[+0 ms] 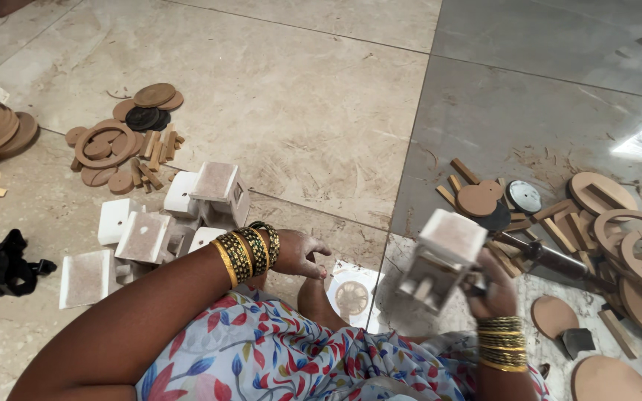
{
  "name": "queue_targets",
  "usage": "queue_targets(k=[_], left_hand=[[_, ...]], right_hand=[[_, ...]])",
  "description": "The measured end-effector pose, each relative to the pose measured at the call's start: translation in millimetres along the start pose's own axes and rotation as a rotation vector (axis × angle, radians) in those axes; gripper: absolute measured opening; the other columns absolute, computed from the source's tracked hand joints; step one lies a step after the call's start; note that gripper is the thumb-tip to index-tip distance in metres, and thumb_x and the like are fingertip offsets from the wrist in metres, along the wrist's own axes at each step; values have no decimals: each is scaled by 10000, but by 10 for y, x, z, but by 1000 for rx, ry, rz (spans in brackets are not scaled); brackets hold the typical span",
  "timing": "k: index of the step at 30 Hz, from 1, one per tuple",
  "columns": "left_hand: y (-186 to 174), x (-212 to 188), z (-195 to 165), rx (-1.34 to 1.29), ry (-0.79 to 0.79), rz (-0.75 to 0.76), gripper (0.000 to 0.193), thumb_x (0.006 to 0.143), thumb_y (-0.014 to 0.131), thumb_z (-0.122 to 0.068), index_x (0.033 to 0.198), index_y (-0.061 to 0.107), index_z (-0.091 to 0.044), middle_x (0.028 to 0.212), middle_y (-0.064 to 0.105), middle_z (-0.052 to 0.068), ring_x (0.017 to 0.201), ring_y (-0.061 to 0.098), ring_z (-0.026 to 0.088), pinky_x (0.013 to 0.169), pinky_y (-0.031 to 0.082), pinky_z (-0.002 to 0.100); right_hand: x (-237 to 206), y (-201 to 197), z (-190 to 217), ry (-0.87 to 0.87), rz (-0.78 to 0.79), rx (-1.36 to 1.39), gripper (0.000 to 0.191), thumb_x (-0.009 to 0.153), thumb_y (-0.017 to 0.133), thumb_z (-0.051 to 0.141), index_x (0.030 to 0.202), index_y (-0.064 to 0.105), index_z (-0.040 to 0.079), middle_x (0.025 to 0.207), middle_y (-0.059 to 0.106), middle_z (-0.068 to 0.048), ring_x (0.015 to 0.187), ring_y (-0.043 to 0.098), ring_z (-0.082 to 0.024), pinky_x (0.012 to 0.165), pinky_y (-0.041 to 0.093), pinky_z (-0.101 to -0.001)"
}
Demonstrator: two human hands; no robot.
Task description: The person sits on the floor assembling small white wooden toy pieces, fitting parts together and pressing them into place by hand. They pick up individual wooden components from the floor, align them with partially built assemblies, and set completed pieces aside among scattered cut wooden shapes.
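**White block held up over a littered floor**

Nearest the camera, a white block [443, 256] is gripped in the right hand [493, 291] and held above the tiles, blurred, with the fingers closed around its lower frame. The left hand [295, 252] hangs loosely over a knee, fingers relaxed and curled around nothing, just above a white card [352, 295] with a wheel pattern lying on the floor. Bangles [248, 251] are worn on both wrists.

Further left, a cluster of similar white blocks [163, 226] is spread on the tiles, with a black strap [10, 263] beyond them. To the right, wooden discs and rings [618, 238], short sticks and a dark metal tool [551, 258] are scattered.

Farthest off, another heap of discs [124, 134] lies on the beige tile.

The block could slip, it is judged, since it is supported by one hand only (the grip sits low on the frame, so the heavier top may tip). A fall onto the hard tile might chip it or scatter the loose pieces beneath.
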State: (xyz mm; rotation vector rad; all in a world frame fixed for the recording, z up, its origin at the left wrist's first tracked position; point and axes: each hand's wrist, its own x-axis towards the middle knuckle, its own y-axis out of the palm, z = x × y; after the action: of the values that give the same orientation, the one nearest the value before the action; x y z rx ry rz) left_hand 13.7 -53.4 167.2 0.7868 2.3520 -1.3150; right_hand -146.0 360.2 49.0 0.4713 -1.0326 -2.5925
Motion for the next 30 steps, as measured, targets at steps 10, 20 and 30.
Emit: queue_targets(k=[10,20,30], left_hand=[[212,313,-58,14,12,46,938,784,667,-602,1559,414,-137,1289,695,172,1180,670,322,1027,501,380],[588,790,97,-167,112,-34,975,743,764,-474,1512,361,-31,1173,725,231,1069,729,308,917,569,371],[740,1427,293,63,-235,87,943,719,792,-644,1333,603,47,1126,753,225,1000,759,303,857,600,382]], right_hand=[[-33,293,-1174,-19,250,149,318,1093,715,164,1272,595,-69,997,654,-131,842,633,-200,718,549,-344],[-596,246,-1835,230,-11,-283,426,851,759,-1,1225,558,-16,1013,679,-116,860,704,-195,760,600,-315],[-533,221,-1698,335,20,-654,296,857,783,174,1092,677,27,804,711,-37,658,614,-102,579,506,-250]])
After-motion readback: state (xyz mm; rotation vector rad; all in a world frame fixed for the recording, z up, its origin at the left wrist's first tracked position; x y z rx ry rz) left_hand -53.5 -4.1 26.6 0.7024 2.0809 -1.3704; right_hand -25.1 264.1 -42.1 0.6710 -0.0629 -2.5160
